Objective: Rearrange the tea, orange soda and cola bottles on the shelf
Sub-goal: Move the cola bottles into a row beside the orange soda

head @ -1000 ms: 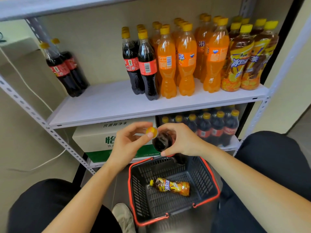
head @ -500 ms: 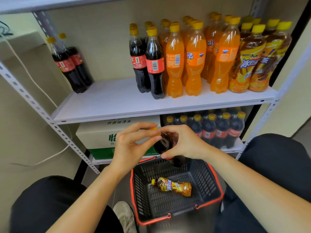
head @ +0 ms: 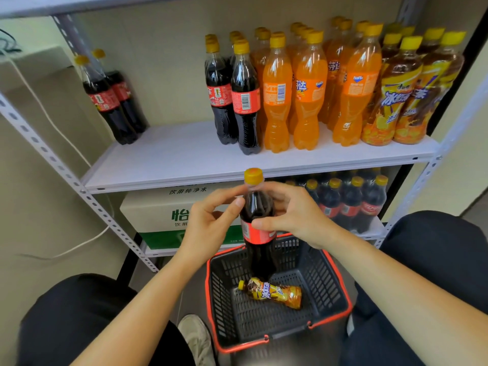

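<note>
Head view, open room: the middle shelf [head: 171, 159] has a wide bare stretch between two cola bottles [head: 111, 101] at its far left and the packed rows on its right half; the front edge runs just above the hands.
Head view, shelf rows: left to right on the right half stand more cola bottles [head: 232, 96], then orange soda bottles [head: 309, 91], then tea bottles [head: 401, 96] against the right upright, all upright and touching their neighbours.
Head view, held bottle: a cola bottle [head: 257, 217] with a yellow cap, upright, in front of the shelf edge and over the basket's far rim.
Head view, left hand [head: 211, 225]: forearm reaching up from lower left, thumb and fingers curled around the bottle's shoulder; its grip is closed on the bottle.
Head view, right hand [head: 293, 215]: forearm coming from lower right, fingers wrapped behind the bottle and thumb on the red label; its grip is also closed on the bottle.
Head view, basket [head: 327, 276]: dark mesh with a red rim, on the floor between the person's knees, holding one tea bottle [head: 272, 293] on its side.
Head view, lower shelf: a white and green carton [head: 158, 212] on the left, a pack of cola [head: 351, 202] on the right.
</note>
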### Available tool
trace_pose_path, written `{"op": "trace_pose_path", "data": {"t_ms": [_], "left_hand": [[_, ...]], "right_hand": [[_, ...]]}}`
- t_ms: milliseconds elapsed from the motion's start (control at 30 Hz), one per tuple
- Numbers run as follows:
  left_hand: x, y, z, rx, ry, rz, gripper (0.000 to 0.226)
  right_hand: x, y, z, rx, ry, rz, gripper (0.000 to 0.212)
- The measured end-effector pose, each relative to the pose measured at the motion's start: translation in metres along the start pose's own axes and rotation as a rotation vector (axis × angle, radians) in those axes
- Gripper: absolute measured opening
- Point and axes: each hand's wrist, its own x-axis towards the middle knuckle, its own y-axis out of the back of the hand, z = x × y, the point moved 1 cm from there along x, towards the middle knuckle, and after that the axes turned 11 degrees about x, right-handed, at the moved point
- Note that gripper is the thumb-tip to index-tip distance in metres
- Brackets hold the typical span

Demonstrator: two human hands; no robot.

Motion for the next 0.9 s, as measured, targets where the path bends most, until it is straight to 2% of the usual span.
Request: {"op": "trace_pose_path", "data": {"t_ms": [167, 367, 500, 600, 700, 767, 900], "left_hand": [[-0.003, -0.005, -0.003, 0.056, 0.039, -0.145, 0.048], [-0.010, -0.018, -0.003, 0.159, 0.039, -0.349, 0.072], [-0.009, -0.016, -0.001, 0.099, 0.039, -0.420, 0.086], [-0.008, -0.013, -0.002, 0.036, 0.022, -0.407, 0.086], [-0.007, -0.013, 0.002, -0.157, 0.062, -0.341, 0.073], [-0.006, -0.012, 0.002, -0.205, 0.048, -0.295, 0.069], [-0.003, -0.009, 0.002, -0.259, 0.043, -0.249, 0.064]], "right_hand": [[0.003, 0.010, -0.011, 0.223, 0.032, 0.195, 0.054], [0.004, 0.024, -0.022, 0.443, -0.034, 0.391, 0.054], [0.006, 0.033, -0.029, 0.539, -0.077, 0.478, 0.044], [0.007, 0.044, -0.030, 0.592, -0.111, 0.533, 0.031], [0.008, 0.053, -0.031, 0.616, -0.137, 0.557, 0.041], [0.009, 0.056, -0.030, 0.630, -0.168, 0.564, 0.052], [0.009, 0.059, -0.028, 0.659, -0.236, 0.494, 0.048]]}}
